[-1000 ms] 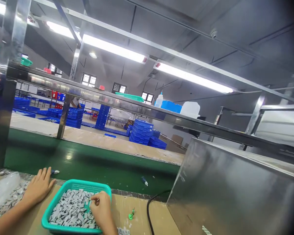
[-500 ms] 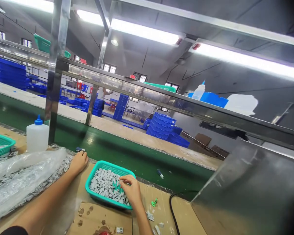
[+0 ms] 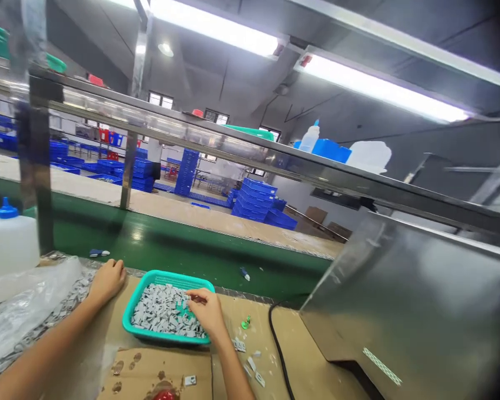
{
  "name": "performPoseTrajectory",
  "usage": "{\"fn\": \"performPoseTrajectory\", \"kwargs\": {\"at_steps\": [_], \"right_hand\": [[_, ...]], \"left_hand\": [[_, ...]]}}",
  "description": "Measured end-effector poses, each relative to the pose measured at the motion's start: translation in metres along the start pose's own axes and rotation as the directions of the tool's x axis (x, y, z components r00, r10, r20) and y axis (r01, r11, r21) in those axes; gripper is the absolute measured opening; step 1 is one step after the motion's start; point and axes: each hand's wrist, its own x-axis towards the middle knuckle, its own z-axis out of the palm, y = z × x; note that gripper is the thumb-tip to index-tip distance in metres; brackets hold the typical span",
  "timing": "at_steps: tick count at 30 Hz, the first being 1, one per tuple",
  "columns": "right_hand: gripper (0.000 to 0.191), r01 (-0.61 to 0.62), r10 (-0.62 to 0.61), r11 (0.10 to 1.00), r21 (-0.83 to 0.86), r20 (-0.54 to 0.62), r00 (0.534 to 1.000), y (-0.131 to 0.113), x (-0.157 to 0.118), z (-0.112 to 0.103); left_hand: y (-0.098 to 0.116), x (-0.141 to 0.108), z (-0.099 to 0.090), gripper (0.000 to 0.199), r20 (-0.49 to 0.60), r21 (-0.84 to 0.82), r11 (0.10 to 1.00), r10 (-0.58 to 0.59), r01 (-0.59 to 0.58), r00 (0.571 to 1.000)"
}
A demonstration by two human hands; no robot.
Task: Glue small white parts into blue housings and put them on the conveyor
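My right hand [image 3: 208, 314] reaches over the right side of a green plastic basket [image 3: 166, 337] holding many small grey plastic parts [image 3: 160, 311]. Its thumb and fingers are bent together at the parts, and what lies between them cannot be made out. My left hand [image 3: 107, 280] rests at the bench edge by the green belt, fingers curled and tips hidden. Just beyond it, a small dark blue and white piece [image 3: 99, 253] lies on the belt, apart from the fingers. A similar piece [image 3: 244, 273] lies on the belt further right.
Clear plastic sheeting [image 3: 29, 311] covers more grey parts at left, beside a blue-capped bottle [image 3: 10, 244]. Stained cardboard [image 3: 141, 378] lies in front. A green figurine [image 3: 245, 321], black cable [image 3: 278, 350] and metal panel [image 3: 404, 311] are at right. A shelf [image 3: 216, 141] crosses above.
The view has swung right. The blue and white piece by my left hand was at its fingertips and now lies apart, to the left. My right hand stays over the basket.
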Motion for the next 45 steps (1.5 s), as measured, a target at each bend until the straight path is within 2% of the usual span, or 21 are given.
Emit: {"fn": "performPoseTrajectory", "kwargs": {"at_steps": [6, 12, 17, 24, 30, 34, 36, 40, 43, 45], "right_hand": [[0.013, -0.044, 0.043, 0.995, 0.094, 0.008, 0.999, 0.002, -0.001, 0.006], [0.004, -0.065, 0.068, 0.988, 0.142, -0.017, 0.998, 0.002, -0.004, 0.005], [0.016, -0.068, 0.07, 0.979, 0.192, -0.003, 0.998, 0.0, -0.003, 0.005], [0.025, -0.071, 0.068, 0.976, 0.207, 0.021, 0.997, -0.005, -0.007, 0.003], [0.029, -0.031, 0.032, 0.994, 0.101, -0.01, 0.999, -0.006, -0.008, 0.001], [0.032, 0.005, -0.006, 0.999, -0.048, -0.029, 1.0, -0.005, -0.007, 0.002], [0.032, 0.03, -0.033, 0.989, -0.144, -0.015, 0.999, -0.007, -0.008, 0.003], [0.04, 0.091, -0.066, 0.944, -0.318, 0.088, 0.994, -0.01, -0.014, 0.004], [0.042, 0.12, -0.038, 0.908, -0.4, 0.207, 0.978, -0.007, -0.016, 0.006], [0.038, 0.114, -0.005, 0.888, -0.445, 0.239, 0.971, -0.004, -0.015, 0.007]], "left_hand": [[-0.005, 0.0, 0.002, 0.033, 0.018, 0.006, 1.0, 0.025, -0.026, 1.0], [-0.004, -0.002, 0.004, 0.036, 0.032, 0.025, 0.996, 0.087, -0.088, 0.996], [0.001, -0.005, -0.001, 0.033, 0.032, 0.049, 0.995, 0.088, -0.089, 0.996], [-0.012, 0.011, -0.014, 0.024, 0.167, 0.044, 0.981, 0.178, -0.188, 0.97], [-0.026, 0.04, -0.009, 0.02, 0.282, 0.023, 0.976, 0.203, -0.218, 0.938], [-0.025, 0.05, -0.002, 0.01, 0.322, 0.068, 0.974, 0.184, -0.216, 0.929], [-0.024, 0.052, -0.001, 0.012, 0.334, 0.09, 0.969, 0.188, -0.229, 0.924], [-0.022, 0.052, -0.001, 0.031, 0.342, 0.103, 0.955, 0.228, -0.278, 0.912], [-0.02, 0.052, -0.001, 0.041, 0.343, 0.093, 0.953, 0.242, -0.289, 0.908], [-0.019, 0.052, -0.001, 0.041, 0.334, 0.076, 0.957, 0.24, -0.28, 0.911]]}}
